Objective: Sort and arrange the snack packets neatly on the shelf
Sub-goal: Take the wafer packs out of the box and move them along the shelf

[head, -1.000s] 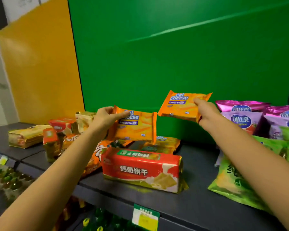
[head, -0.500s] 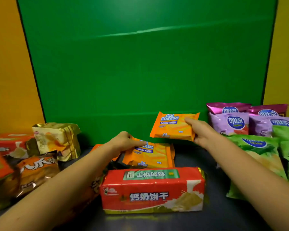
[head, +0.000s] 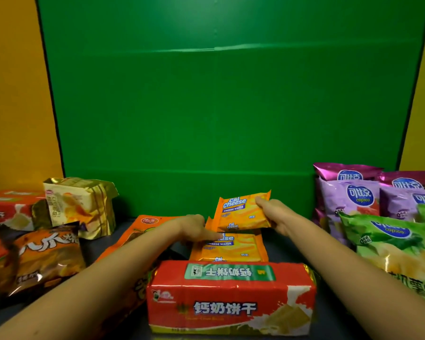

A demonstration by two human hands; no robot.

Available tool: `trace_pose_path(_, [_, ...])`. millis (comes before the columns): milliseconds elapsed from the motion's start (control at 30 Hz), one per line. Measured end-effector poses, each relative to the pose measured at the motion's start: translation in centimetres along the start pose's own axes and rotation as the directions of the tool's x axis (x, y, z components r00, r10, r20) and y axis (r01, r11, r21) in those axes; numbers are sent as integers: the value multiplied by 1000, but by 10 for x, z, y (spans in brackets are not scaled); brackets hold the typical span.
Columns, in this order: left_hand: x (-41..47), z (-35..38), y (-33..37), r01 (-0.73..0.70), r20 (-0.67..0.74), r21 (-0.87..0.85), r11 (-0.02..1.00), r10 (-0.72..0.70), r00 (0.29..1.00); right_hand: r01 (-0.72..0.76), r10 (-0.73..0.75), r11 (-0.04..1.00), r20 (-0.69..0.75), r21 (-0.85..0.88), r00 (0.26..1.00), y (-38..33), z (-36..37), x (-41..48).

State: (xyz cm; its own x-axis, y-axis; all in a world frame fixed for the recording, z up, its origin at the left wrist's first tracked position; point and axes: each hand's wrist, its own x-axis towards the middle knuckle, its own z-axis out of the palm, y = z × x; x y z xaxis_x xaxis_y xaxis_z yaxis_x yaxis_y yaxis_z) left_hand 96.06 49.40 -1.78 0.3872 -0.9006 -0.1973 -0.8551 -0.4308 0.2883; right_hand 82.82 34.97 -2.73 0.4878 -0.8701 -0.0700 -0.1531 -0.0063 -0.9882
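At 9 o'clock on the dark grey shelf [head: 287,251], a red plastic biscuit pack [head: 8,209] is seen. A gold foil-wrapped block pack [head: 79,204] is stood just beside it at 10 o'clock, and a crinkled brown-orange snack bag [head: 47,256] is laid in front at 8 o'clock. A flat orange plastic bag [head: 142,229] is partly covered by the left forearm. At centre, a flat orange Cal Cheese wafer packet [head: 233,249] is laid on the shelf and is pinched at its left edge by the left hand [head: 194,229]. A second orange Cal Cheese wafer packet [head: 241,212] is gripped at its right edge by the right hand [head: 277,217] and held tilted over the rear of the first, at its 12 o'clock; whether the two touch cannot be told. At 6 o'clock the near edge of the lying packet is hidden by a long red biscuit block with white lettering [head: 231,298], set across the front between the forearms. At 2 o'clock purple foil crisp bags [head: 353,200] are stood in rows. At 3 to 4 o'clock green foil crisp bags [head: 390,244] are leaned in front of them, just beside the right forearm. A green backboard [head: 231,106] is set behind everything.
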Motion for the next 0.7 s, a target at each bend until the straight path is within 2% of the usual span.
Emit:
trace_pose_path(100, [-2, -7, -4, 17, -121, 110, 994, -3, 993, -9, 11, 998, 41, -69, 999, 2, 5, 3])
trace_pose_path(267, [-13, -25, -29, 25, -288, 84, 996, 1, 958, 31, -7, 924, 64, -382, 998, 5, 5, 3])
trace_pose_path(367, [-26, -29, -48, 41, -429, 66, 997, -8, 903, 56, -24, 793, 61, -607, 998, 4, 6, -7])
trace_pose_path(467, [-47, -30, -67, 52, -536, 32, 998, -27, 844, 97, -93, 599, 51, -795, 994, -8, 7, -19])
trace_pose_path(567, [-75, -32, -90, 62, -658, -38, 997, -71, 750, 213, -265, 486, 89, -848, 960, -26, 8, -34])
trace_pose_path(700, [-115, -25, -128, 121, -750, -147, 982, -190, 634, 449, -430, 468, 247, -761, 868, -47, 20, -65])
